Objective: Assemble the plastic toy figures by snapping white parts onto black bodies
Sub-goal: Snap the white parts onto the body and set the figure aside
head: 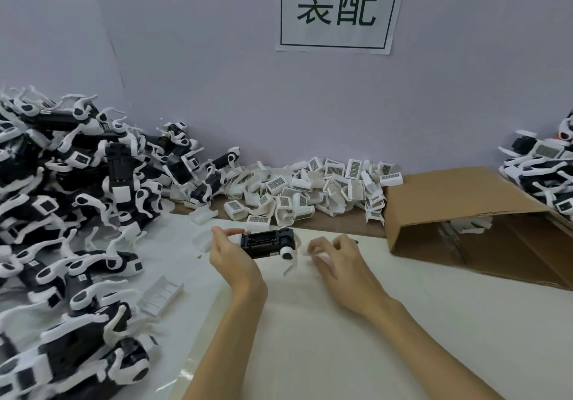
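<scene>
A pale wall [217, 74] with a printed paper sign [336, 7] at 12 o'clock backs a white tabletop [310, 322]. At centre, the left hand [231, 255] has its grip grasping a black body [263, 243] by its left end, a white part [288, 252] already on its right end. The right hand [338, 260], just toward 3 o'clock, curls its fingers over something small and white; its grip cannot be told for blur. Finished figures [68, 213] pile at 9 o'clock, loose white parts [310, 188] at 12, a cardboard box [471, 226] at 3.

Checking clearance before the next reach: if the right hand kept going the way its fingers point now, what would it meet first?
The right hand points left, toward the black body that the left hand holds. It would probably meet that body's white-wheeled end first, though depth is hard to judge.
</scene>
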A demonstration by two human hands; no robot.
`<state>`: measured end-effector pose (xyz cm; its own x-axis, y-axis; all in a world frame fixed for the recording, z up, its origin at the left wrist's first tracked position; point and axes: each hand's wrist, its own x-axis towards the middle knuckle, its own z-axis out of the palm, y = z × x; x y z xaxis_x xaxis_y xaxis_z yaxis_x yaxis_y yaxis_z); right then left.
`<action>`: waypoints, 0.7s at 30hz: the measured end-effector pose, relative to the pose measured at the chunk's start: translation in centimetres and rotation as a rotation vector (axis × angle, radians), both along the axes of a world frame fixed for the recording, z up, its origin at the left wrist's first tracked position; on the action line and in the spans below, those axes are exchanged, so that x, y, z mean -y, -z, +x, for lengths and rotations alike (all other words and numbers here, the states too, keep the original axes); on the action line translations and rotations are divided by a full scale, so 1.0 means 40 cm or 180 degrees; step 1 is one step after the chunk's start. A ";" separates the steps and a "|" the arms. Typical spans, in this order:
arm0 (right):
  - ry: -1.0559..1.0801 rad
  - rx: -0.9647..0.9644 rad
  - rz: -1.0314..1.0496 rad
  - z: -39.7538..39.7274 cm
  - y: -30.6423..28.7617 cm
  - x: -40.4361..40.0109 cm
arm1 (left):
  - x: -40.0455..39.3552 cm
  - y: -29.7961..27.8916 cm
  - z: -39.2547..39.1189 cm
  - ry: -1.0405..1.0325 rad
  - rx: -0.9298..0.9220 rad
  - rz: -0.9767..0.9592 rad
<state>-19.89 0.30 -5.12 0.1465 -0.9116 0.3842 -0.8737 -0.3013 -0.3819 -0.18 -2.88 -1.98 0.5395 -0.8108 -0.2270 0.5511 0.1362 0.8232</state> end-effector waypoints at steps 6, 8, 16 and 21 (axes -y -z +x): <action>0.0429 0.0734 -0.0013 -0.105 -0.001 -0.146 | -0.023 0.005 -0.068 0.0982 0.0227 0.0357; 0.0460 0.1113 0.0189 -0.119 0.003 -0.163 | -0.044 0.006 -0.102 0.1170 0.0447 0.0289; 0.0490 0.1788 0.0201 -0.159 -0.008 -0.173 | -0.095 0.006 -0.151 0.1420 0.0941 -0.0010; 0.0260 0.3078 0.0164 -0.174 -0.038 -0.170 | -0.104 0.009 -0.156 0.1740 0.1034 -0.0208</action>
<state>-26.85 7.11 -3.60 -0.2760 -0.9240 0.2645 -0.1931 -0.2163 -0.9570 -6.41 1.29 -2.35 0.0771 -0.9951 -0.0622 0.2790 -0.0383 0.9595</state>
